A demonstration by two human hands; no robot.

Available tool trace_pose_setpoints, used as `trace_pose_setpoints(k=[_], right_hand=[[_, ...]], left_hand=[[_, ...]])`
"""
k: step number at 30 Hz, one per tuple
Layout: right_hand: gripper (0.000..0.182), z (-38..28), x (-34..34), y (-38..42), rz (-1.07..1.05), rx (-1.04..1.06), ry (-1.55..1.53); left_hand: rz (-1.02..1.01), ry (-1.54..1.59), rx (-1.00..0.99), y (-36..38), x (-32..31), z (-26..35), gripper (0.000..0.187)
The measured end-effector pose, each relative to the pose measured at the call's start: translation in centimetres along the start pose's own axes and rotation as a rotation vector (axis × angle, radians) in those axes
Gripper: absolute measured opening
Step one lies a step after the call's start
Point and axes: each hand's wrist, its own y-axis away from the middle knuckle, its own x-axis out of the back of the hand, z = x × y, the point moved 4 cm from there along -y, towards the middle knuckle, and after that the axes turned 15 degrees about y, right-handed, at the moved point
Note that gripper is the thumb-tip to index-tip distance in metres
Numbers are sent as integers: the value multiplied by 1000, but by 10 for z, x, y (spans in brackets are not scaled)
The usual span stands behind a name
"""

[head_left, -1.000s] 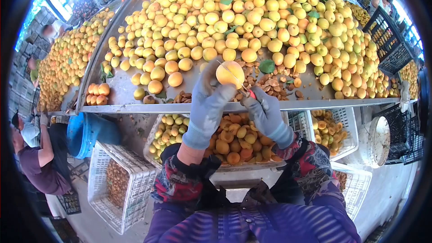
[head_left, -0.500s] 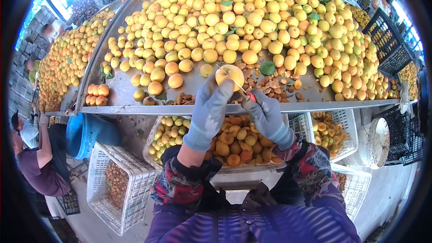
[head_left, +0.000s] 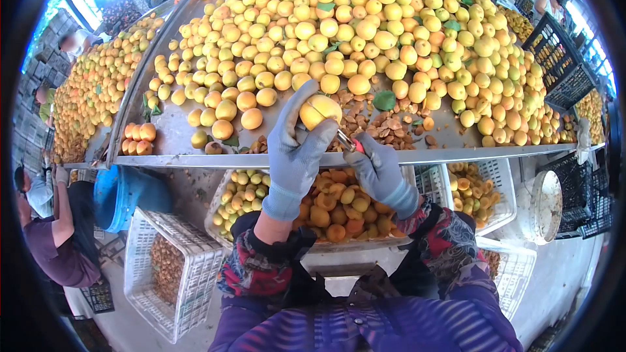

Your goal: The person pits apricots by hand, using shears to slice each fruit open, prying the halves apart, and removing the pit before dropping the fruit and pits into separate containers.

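Observation:
My left hand (head_left: 292, 156), in a grey glove, is closed around a yellow apricot (head_left: 319, 112) above the table's front edge. A dark line runs across the fruit's skin. In my right hand (head_left: 381, 168), also gloved, is a small knife (head_left: 357, 146) with a red handle and a short metal blade. Its tip is close to the apricot's lower right side; whether it touches cannot be made out. Below both hands a crate holds opened apricot halves (head_left: 345, 205). Brown apricot pits (head_left: 391, 125) lie scattered on the table behind the fruit.
A large heap of apricots (head_left: 352, 26) covers the metal table (head_left: 430, 154). Whole apricots (head_left: 244, 192) fill a crate at left. A white crate (head_left: 189, 274) of pits, a blue barrel (head_left: 117, 199) and a white bucket (head_left: 546, 207) stand around. A person (head_left: 62, 248) sits at far left.
Both hands have shifted slightly left. The apricot has turned in my left hand, whose fingers now reach up behind it. The blade has moved from across the fruit's front to its lower right.

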Motion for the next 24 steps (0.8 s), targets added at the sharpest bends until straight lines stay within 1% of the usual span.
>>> trace_pose_setpoints(k=[1, 2, 4, 5, 7, 11, 13, 14, 16, 17, 19, 20, 21, 23, 24], right_hand=[[25, 0, -2, 0, -52, -48, -67], [25, -4, 1, 1, -51, -43, -67], [26, -6, -9, 6, -340, -371, -676], [26, -7, -10, 6, -340, -367, -678], [27, -11, -4, 3, -179, -159, -415], [25, -11, 0, 5, -161, -214, -404], [21, -9, -2, 4, -164, -243, -399], [21, -9, -4, 5, -171, -247, -401], [16, -14, 3, 4, -9, -100, 36], [16, -18, 4, 2, -14, -98, 35], [14, -20, 14, -4, 66, -370, -518], [15, -19, 20, -7, 31, -387, -578], [15, -22, 23, -12, 40, -388, -577], [27, -26, 31, -19, 122, -323, -594], [34, -16, 28, -18, 83, -250, -654]], left_hand=[[17, -94, -40, -1, 2, 1, 52], [16, -95, -45, -1, 3, -1, 52], [59, -44, -58, -1, 7, -4, 51], [57, -47, -60, -2, 6, -3, 51], [78, 99, -21, -3, 5, -4, 51], [92, 171, 14, -4, 0, -6, 50], [134, 267, 43, -3, 1, -10, 43], [141, 267, 44, -5, 7, -11, 43], [123, 548, 116, -11, 21, -14, 39], [128, 548, 113, -11, 25, -14, 39], [124, 405, 164, -11, 28, -13, 40], [174, 326, 113, -7, 15, -12, 42], [166, 327, 118, -3, 9, -16, 42], [-65, -282, -139, 4, -8, -14, 49], [-193, -382, -168, 9, -15, -17, 53]])
